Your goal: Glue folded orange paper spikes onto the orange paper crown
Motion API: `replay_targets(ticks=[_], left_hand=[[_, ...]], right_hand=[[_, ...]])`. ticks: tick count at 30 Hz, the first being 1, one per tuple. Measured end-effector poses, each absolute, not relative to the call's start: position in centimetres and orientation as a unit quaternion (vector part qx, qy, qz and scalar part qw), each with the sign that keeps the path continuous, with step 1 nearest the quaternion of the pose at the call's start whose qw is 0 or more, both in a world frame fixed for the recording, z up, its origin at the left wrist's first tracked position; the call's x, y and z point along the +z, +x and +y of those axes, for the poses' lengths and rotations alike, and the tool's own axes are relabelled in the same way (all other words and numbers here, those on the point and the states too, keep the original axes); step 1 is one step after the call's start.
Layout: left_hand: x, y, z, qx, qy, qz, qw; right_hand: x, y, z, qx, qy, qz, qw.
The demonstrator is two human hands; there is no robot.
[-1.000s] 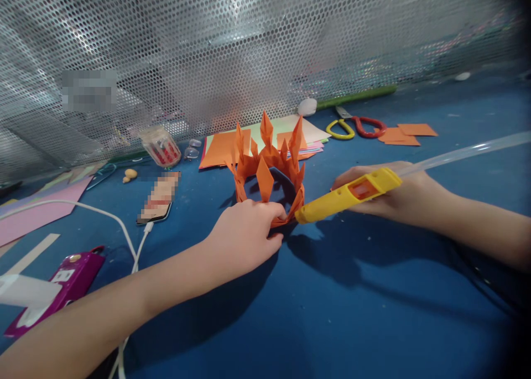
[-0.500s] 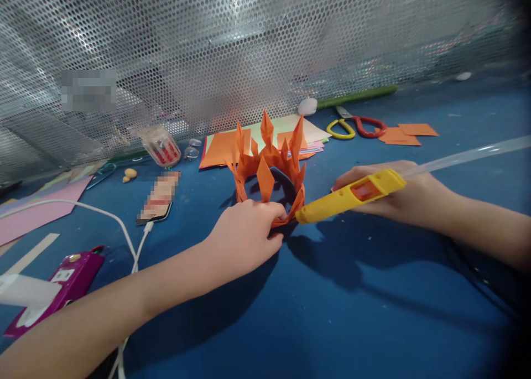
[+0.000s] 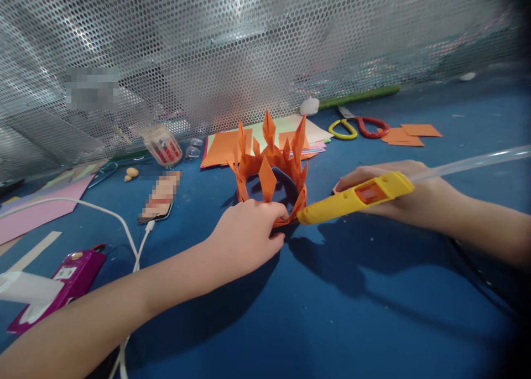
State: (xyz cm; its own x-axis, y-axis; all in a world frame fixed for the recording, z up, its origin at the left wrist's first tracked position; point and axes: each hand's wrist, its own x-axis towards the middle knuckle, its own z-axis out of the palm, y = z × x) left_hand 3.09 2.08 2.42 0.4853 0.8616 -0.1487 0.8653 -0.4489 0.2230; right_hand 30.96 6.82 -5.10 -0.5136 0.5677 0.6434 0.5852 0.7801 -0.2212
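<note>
An orange folded-paper crown with pointed tips stands upright on the blue table. My left hand pinches its near lower rim between thumb and fingers. In my right hand is a yellow hot glue gun, with a clear glue stick running out of its back end. The gun's nozzle end is at the crown's right lower edge, beside my left fingertips; whether it touches the paper I cannot tell. My right fingers are wrapped behind the gun and partly hidden.
Behind the crown lie coloured paper sheets, scissors and small orange paper squares. To the left are a jar, a phone, a white cable and a purple power strip. A perforated metal screen closes off the back.
The whole view has shifted slightly, so things appear a little further right. Both hands keep their holds, and the glue gun stays at the crown's edge.
</note>
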Motion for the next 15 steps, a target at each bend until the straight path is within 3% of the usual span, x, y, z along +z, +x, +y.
replay_targets(ticks=[15], left_hand=[[2.44,3.14,2.08,-0.006,0.853,0.504,0.133]], right_hand=[[-4.55,30.82,6.49,0.010,-0.361,-0.865,0.349]])
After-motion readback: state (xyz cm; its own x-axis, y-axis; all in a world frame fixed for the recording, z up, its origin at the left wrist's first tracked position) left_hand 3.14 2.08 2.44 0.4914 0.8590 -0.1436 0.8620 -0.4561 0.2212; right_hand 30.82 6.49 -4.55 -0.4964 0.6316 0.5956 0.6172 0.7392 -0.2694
